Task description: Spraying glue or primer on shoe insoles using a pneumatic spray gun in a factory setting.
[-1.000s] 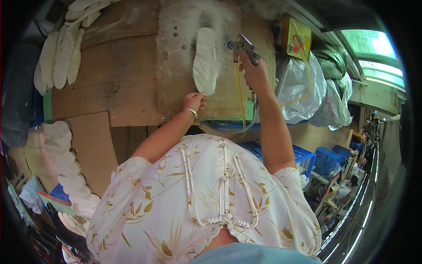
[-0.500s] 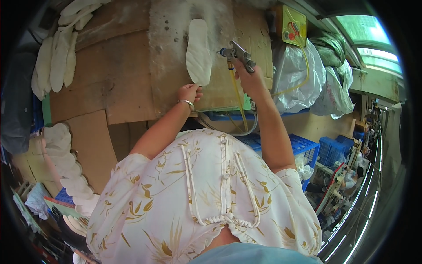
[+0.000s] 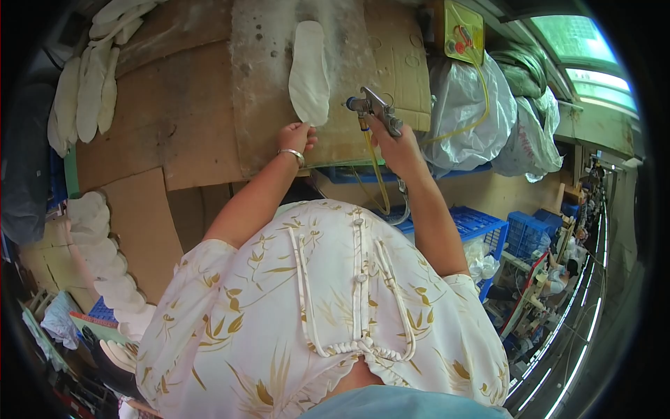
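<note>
A white insole (image 3: 309,73) lies lengthwise on the cardboard-covered table (image 3: 188,112), on a patch whitened by overspray. My left hand (image 3: 298,137), with a bracelet at the wrist, pinches the near end of the insole between thumb and fingers. To the right, my right hand (image 3: 396,145) is wrapped round the handle of a metal spray gun (image 3: 377,112). The gun's nozzle points left, toward the insole's near half, and stands apart from it. A yellowish hose hangs below the gun.
White insoles lie in a pile (image 3: 91,91) at the far left, and more overlap in a row (image 3: 105,244) nearer me. A yellow tray (image 3: 463,31) and plastic bags (image 3: 471,112) stand at the right. Blue crates (image 3: 481,234) are beside my right arm. A person (image 3: 560,276) sits farther off.
The spray gun in my right hand has come nearer to me and slightly left, from beside the insole's middle to its near end. My left hand keeps its pinch.
</note>
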`<action>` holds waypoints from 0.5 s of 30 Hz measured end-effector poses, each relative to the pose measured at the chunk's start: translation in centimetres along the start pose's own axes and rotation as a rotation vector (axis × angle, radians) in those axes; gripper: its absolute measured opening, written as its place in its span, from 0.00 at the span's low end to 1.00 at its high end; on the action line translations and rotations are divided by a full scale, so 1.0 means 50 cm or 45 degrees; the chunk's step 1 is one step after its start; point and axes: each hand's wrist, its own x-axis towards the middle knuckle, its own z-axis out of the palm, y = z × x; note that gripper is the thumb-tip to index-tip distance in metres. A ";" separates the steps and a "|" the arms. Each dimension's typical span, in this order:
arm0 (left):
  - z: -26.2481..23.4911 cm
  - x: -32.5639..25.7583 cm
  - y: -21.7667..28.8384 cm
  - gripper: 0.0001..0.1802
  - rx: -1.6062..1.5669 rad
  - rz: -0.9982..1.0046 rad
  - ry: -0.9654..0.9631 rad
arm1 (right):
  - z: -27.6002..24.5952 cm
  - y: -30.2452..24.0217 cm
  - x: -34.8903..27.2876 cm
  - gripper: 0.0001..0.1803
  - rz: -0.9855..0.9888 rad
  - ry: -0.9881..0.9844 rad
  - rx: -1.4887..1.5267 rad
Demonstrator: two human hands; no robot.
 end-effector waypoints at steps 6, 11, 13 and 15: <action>0.004 -0.012 0.008 0.11 0.019 0.041 0.019 | 0.009 0.032 -0.034 0.16 -0.001 -0.039 -0.034; 0.005 -0.016 0.010 0.10 0.078 0.062 0.045 | 0.016 0.044 -0.053 0.16 0.088 -0.129 -0.009; 0.003 -0.013 0.004 0.09 0.083 0.080 0.052 | 0.022 0.042 -0.052 0.14 0.018 -0.108 -0.055; 0.002 -0.011 0.001 0.09 0.090 0.098 0.056 | 0.023 0.032 -0.043 0.14 -0.007 -0.088 -0.005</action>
